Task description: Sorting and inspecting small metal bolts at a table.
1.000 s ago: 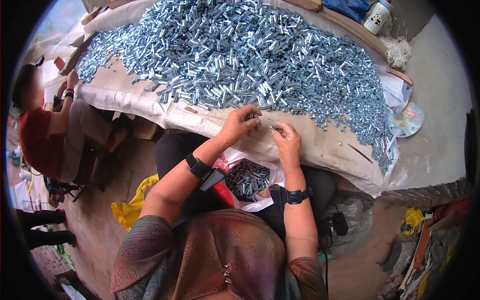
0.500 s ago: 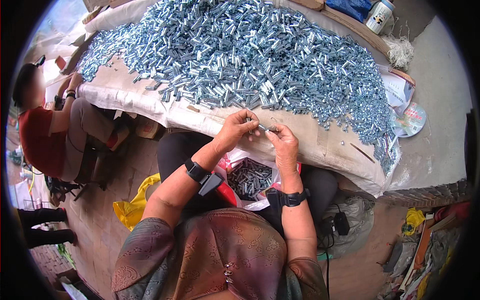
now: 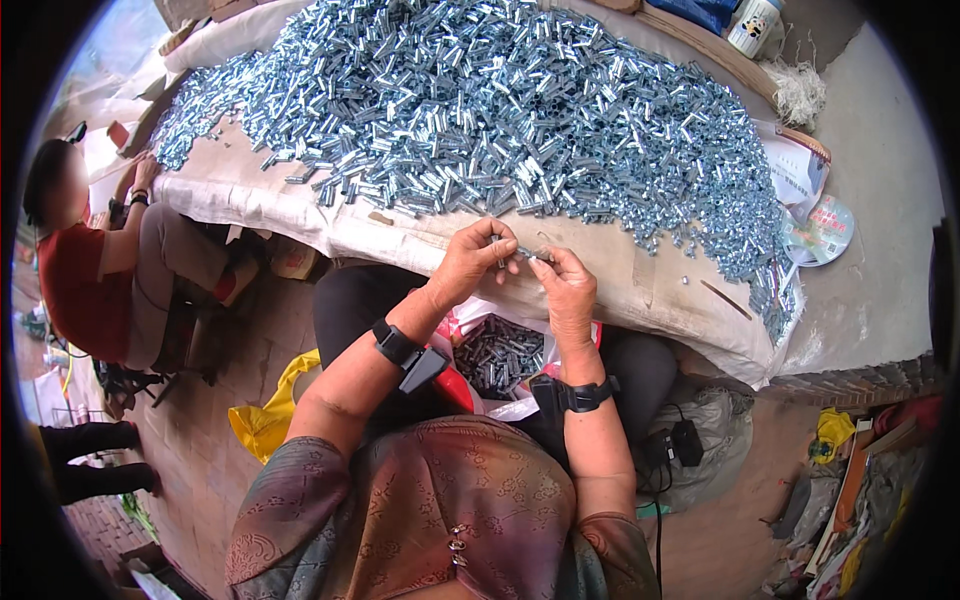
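Just on the near side of the broad heap of shiny silver-blue metal tubes (image 3: 430, 110), above the bare strip of a table draped in pale beige cloth (image 3: 610, 268), a small grey metal piece (image 3: 526, 254) between the bare left hand (image 3: 478, 258) and bare right hand (image 3: 570, 288). Both hands narrow, fingertips pinched on the piece from opposite sides; impossible to tell of anything else inside the left palm. Likeliest trouble, as a judgement: a slip from the pinch, because of smooth metal and little surface to grip, with a fall away from the heap, perhaps into the red-and-white plastic bag (image 3: 462, 390) of darker metal pieces (image 3: 497, 357), and hard to find there. Also possible: a nipped fingertip, from such close finger work. As for pose, both forearms angled toward the heap, the left on a slant, the right nearly straight; elbows bent, left fingers curled, right thumb and forefinger forward, a black strapped device (image 3: 410, 362) on each wrist.
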A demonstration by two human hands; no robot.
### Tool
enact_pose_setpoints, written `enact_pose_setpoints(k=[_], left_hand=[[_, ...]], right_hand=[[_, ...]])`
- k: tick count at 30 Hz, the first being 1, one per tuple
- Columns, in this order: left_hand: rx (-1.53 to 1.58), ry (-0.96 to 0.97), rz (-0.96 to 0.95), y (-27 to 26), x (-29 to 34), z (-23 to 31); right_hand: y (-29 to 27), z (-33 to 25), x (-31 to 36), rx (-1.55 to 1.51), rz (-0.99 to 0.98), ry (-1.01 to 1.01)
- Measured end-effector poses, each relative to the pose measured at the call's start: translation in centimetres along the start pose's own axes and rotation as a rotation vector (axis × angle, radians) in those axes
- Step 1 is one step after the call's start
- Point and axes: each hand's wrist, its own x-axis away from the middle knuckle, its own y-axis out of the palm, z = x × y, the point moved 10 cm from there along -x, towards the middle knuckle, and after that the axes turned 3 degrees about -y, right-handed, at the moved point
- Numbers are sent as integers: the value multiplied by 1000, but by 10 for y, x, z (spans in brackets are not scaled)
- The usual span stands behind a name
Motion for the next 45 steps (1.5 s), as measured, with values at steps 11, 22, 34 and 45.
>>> enact_pose_setpoints(k=[11,22,34,45], left_hand=[[-1216,434,-16,47,-2,9],[-1095,373,40,34,-15,11],[-1635,416,130,31,-65,32],[-1320,383,82,10,-27,26]], right_hand=[[17,-37,-5,952,-197,-330],[-25,-51,-52,1401,90,-368],[-20,-42,-64,1495,95,-416],[-16,-43,-64,1507,95,-440]])
